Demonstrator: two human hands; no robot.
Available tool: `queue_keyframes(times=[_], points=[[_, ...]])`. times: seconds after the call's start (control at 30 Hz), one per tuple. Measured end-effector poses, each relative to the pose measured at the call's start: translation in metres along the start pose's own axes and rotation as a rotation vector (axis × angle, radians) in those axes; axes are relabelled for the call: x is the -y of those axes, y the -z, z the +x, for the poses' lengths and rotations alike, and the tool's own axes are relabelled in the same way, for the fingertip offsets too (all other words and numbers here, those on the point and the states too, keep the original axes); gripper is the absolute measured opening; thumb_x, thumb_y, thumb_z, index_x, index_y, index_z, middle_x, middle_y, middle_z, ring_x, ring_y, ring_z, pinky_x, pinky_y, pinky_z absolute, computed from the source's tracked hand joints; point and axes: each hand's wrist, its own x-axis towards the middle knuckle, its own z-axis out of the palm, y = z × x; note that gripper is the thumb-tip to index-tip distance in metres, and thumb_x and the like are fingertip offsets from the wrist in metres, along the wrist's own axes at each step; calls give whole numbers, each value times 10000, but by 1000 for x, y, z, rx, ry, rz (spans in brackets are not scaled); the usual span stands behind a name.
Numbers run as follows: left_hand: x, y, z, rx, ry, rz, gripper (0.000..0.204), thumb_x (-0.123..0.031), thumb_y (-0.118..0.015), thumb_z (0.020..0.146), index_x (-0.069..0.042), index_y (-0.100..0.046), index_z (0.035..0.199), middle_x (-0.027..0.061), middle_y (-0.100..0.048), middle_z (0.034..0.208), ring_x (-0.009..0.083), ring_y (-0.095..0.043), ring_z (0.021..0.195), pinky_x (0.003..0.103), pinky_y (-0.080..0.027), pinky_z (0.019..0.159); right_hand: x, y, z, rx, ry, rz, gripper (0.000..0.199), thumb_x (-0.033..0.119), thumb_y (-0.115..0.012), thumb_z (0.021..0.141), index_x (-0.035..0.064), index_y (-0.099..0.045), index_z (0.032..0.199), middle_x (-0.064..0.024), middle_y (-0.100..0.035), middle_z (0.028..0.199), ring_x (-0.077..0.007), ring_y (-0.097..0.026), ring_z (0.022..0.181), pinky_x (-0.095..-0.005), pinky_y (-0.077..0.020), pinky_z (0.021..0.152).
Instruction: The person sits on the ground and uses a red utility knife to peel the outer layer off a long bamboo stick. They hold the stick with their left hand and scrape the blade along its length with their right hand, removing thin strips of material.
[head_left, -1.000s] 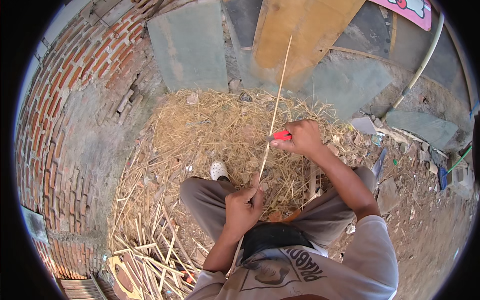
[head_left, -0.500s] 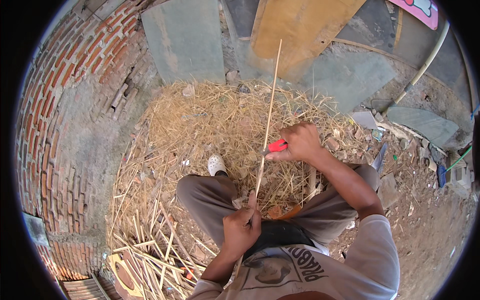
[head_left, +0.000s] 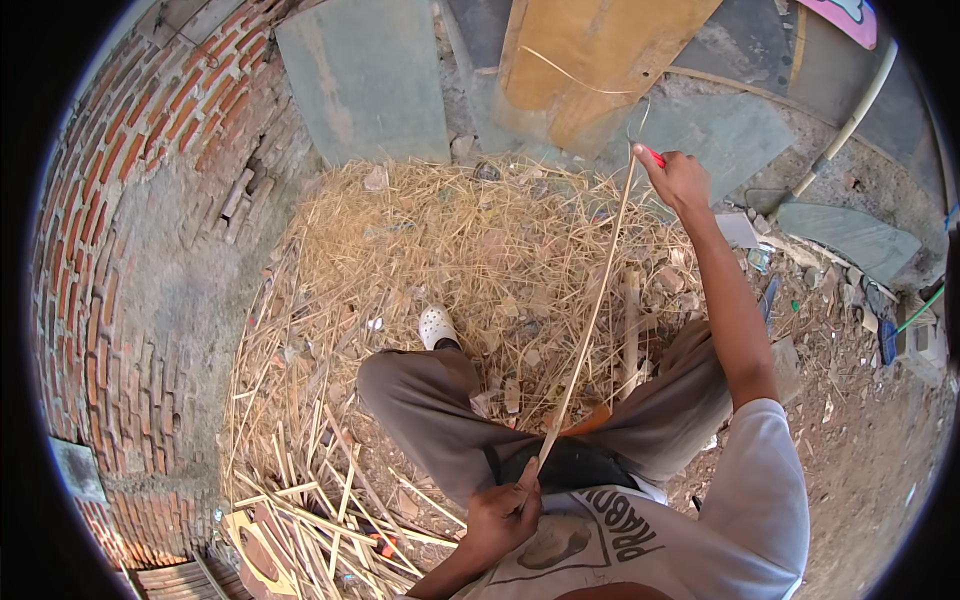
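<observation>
A long, thin bamboo strip (head_left: 597,310) slants from my lap up to the far right. My left hand (head_left: 503,515) is closed around its near end, close to my belly. At the far end my right hand (head_left: 682,182), arm stretched out, grips a red-handled cutter knife (head_left: 652,156). The knife's blade is mostly hidden behind the fingers at the strip's tip. A fine, curled shaving (head_left: 575,80) arcs beyond the tip, in front of the brown board; whether it is still attached, I cannot tell.
Straw-like shavings (head_left: 440,220) cover the ground ahead. Cut strips (head_left: 320,520) lie heaped at my lower left. A brick wall (head_left: 110,330) rises on the left; boards (head_left: 365,80) lean at the back. A pale pipe (head_left: 850,130) stands far right. My folded legs (head_left: 420,410) flank the strip.
My right hand has slid the knife away from me along the strip to its far end. The strip now tilts further right, and a curled shaving has appeared. My left hand moved slightly nearer my body.
</observation>
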Motion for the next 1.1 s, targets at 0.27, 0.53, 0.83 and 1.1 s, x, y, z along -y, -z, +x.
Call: queue_keyframes(times=[0.27,0.53,0.83,1.1], points=[[48,-9,11,-176,303,-470,306,-16,-610,923,34,-623,1225,-91,-486,650,-7,-390,588,192,-357,520,61,6,-69,232,191,104,855,821,-383,814,34,-713,766,-204,-645,649,-377,-673,730,-472,-523,698],[14,-6,72,-188,328,-617,347,-98,-586,971,22,-568,1297,-112,-417,691,-6,-323,631,163,-264,527,104,-3,-179,257,802,148,747,813,-569,705,85,-589,539,-83,-521,465,-287,-555,422,-401,-430,437],[4,-4,71,-206,237,-475,304,-57,-582,957,56,-597,1238,-97,-442,697,5,-373,642,163,-334,551,98,-5,-173,77,841,180,707,781,-612,701,99,-560,521,-73,-503,447,-274,-541,400,-377,-425,428],[-3,2,72,-179,162,-240,314,-40,-601,929,67,-598,1224,72,-470,610,1,-429,695,190,-424,588,91,-11,-154,-102,956,204,741,818,-654,590,105,-472,507,-45,-459,465,-259,-499,415,-365,-410,441]])
